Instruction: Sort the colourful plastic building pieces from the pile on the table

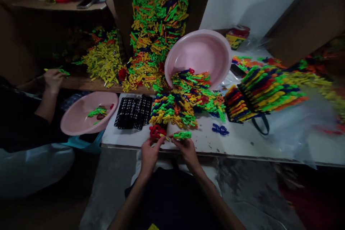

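My left hand (150,152) is closed on a cluster of red plastic pieces (156,131) at the near edge of the white table (242,143). My right hand (186,150) pinches a green plastic piece (182,135) beside it. A small yellow piece (165,137) sits between the two hands. Just beyond them lies a heap of mixed coloured pieces (172,109), spilling from a tilted pink basin (201,55).
Black plastic grids (134,112) lie left of the heap. A second pink basin (87,112) sits lower left. Another person's hand (53,79) holds green pieces at a wooden shelf (81,83). Stacked coloured pieces (258,91), a loose blue piece (220,129) and clear plastic (296,122) are on the right.
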Action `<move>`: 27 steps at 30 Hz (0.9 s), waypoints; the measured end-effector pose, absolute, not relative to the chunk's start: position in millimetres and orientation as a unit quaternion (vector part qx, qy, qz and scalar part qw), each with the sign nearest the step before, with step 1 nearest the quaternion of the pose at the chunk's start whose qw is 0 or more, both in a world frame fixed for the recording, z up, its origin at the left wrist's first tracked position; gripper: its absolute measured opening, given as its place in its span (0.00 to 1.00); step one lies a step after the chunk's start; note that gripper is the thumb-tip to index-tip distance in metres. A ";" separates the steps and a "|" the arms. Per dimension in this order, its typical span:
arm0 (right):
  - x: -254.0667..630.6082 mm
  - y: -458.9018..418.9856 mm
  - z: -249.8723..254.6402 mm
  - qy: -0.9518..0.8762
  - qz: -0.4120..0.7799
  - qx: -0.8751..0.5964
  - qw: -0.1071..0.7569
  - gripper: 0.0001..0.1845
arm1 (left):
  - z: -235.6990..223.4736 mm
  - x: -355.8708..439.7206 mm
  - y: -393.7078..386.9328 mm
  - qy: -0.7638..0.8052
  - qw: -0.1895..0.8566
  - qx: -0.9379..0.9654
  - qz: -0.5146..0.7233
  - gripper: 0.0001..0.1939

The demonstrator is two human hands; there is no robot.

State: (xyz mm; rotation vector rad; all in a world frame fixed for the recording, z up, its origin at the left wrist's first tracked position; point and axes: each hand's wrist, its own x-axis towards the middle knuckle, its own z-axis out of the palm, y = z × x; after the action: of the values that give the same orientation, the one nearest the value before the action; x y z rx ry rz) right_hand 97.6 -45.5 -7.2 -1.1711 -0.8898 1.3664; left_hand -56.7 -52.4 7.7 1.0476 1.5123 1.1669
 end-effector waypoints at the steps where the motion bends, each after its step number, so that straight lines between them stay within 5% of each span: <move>1: 99.3 -39.8 -12.5 -0.393 0.557 -0.497 0.537 0.14 | 4.4 -61.7 -49.7 0.627 0.412 0.448 0.486 0.19; 9: 83.2 3.3 -37.4 -0.483 0.436 -0.518 0.555 0.10 | -24.2 -75.8 -19.8 0.636 0.123 0.684 0.336 0.15; 17: 65.8 2.4 -49.8 -0.549 0.299 -0.577 0.525 0.12 | 9.5 -66.5 -6.5 0.691 0.131 0.698 0.134 0.14; 27: 64.6 10.1 -45.2 -0.664 0.205 -0.573 0.435 0.15 | -18.5 -57.7 -1.7 0.776 0.157 0.577 0.201 0.17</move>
State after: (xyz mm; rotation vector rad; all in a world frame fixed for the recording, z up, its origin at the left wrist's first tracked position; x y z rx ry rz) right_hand 64.6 10.1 -45.2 -1.4257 -1.6537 0.5094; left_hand -57.7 -1.7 -18.5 1.6506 2.2221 0.5739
